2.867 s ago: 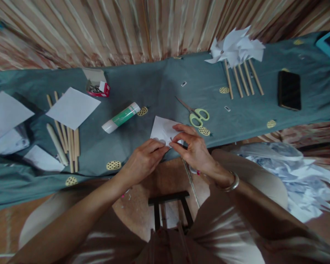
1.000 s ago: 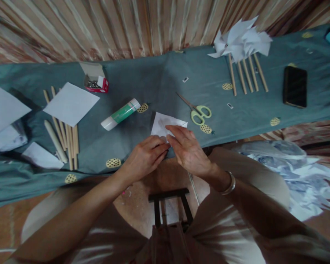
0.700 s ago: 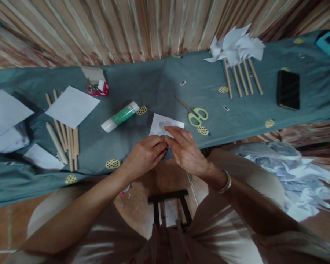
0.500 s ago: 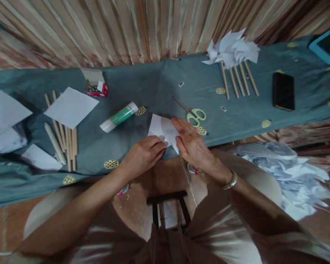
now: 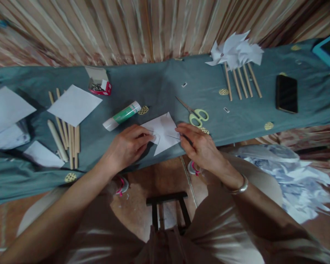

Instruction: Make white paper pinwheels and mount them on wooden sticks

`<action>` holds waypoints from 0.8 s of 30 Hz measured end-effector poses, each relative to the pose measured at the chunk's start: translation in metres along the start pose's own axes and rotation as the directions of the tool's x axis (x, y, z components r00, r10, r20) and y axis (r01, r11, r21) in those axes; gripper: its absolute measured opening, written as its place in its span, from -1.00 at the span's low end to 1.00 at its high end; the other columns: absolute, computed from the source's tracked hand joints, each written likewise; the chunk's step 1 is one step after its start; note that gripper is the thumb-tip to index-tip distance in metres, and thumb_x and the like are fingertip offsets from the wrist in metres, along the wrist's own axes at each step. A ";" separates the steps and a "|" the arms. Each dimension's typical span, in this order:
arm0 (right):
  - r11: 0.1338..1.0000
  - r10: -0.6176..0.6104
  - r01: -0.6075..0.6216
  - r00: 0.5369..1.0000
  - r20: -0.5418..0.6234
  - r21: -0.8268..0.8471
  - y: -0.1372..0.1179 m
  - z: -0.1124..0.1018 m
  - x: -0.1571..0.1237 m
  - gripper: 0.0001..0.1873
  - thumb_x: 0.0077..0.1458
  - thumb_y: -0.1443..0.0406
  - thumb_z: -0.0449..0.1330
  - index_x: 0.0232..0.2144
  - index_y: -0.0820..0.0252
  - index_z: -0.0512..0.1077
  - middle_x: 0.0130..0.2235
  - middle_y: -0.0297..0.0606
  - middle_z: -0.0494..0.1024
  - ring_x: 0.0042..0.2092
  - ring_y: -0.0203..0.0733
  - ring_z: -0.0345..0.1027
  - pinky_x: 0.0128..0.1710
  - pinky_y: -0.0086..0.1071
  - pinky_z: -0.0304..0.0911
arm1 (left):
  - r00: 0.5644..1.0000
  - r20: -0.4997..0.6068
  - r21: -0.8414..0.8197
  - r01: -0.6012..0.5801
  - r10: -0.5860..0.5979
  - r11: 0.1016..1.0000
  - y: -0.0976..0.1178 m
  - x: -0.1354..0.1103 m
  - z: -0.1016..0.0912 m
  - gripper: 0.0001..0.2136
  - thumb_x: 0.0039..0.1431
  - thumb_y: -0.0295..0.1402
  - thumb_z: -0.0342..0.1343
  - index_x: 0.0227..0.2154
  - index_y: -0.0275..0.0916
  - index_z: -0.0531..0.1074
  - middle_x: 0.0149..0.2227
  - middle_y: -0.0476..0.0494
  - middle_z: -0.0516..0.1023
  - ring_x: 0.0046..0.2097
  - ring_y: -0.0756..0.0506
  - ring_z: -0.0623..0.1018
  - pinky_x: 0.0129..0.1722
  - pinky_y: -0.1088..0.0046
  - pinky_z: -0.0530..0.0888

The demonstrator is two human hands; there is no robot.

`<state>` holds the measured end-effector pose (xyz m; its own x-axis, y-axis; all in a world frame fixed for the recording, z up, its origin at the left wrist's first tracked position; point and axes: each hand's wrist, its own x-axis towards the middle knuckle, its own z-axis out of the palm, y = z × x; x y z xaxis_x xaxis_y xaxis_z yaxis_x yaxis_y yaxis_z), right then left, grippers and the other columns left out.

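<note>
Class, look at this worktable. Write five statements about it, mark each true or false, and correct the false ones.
1. The left hand touches the white paper. True.
2. The scissors are in the right hand. False: the scissors lie on the cloth beyond that hand.
3. The silver bangle is on the right wrist. True.
4. The red box is closed. False: the red box stands open.
5. The black phone lies left of the scissors. False: the black phone lies to their right.
</note>
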<state>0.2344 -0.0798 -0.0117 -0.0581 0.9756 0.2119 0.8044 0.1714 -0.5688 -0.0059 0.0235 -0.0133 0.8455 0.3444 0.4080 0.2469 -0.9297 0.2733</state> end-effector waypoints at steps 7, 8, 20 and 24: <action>0.999 -0.026 0.027 1.000 0.013 -0.020 -0.004 0.002 -0.001 -0.68 0.22 0.38 0.02 -0.05 0.22 0.48 -0.01 -0.07 0.58 0.02 -0.02 0.48 0.11 -0.07 0.37 | 0.997 -0.071 0.009 -0.020 0.020 1.000 0.019 0.005 0.009 -0.83 0.25 -0.35 0.15 -0.16 -0.31 0.45 -0.17 -0.27 0.53 -0.17 -0.17 0.50 -0.20 0.21 0.52; 0.999 -0.034 0.034 0.999 0.014 -0.030 -0.004 0.003 -0.001 -0.68 0.22 0.38 0.02 -0.06 0.22 0.48 -0.02 -0.07 0.58 0.01 -0.02 0.48 0.10 -0.07 0.37 | 0.997 -0.061 0.011 -0.036 0.037 0.999 0.023 0.007 0.012 -0.81 0.26 -0.29 0.15 -0.17 -0.31 0.46 -0.20 -0.25 0.53 -0.18 -0.17 0.50 -0.24 0.24 0.51; 0.989 -0.106 0.118 0.987 0.122 -0.092 0.002 -0.003 -0.004 -0.66 0.08 0.28 0.25 -0.06 0.22 0.48 0.09 -0.04 0.48 0.09 0.09 0.41 0.13 0.00 0.34 | 0.996 0.082 0.117 -0.041 0.031 0.992 0.033 0.008 0.022 -0.85 0.32 -0.41 0.02 -0.21 -0.29 0.50 -0.30 -0.16 0.55 -0.25 -0.09 0.52 -0.26 0.37 0.49; 0.991 -0.120 0.128 0.983 0.140 -0.046 0.005 -0.007 -0.003 -0.68 0.08 0.29 0.28 -0.09 0.21 0.49 0.12 -0.05 0.48 0.13 0.08 0.39 0.16 0.00 0.31 | 0.996 0.077 0.172 -0.059 0.046 0.983 0.038 0.005 0.018 -0.86 0.31 -0.46 0.02 -0.27 -0.30 0.49 -0.32 -0.15 0.56 -0.29 -0.09 0.53 -0.30 0.37 0.51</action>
<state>0.2432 -0.0831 -0.0097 -0.2366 0.9575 0.1649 0.8165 0.2880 -0.5004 0.0161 -0.0125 -0.0171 0.8899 0.2902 0.3520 0.2746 -0.9569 0.0946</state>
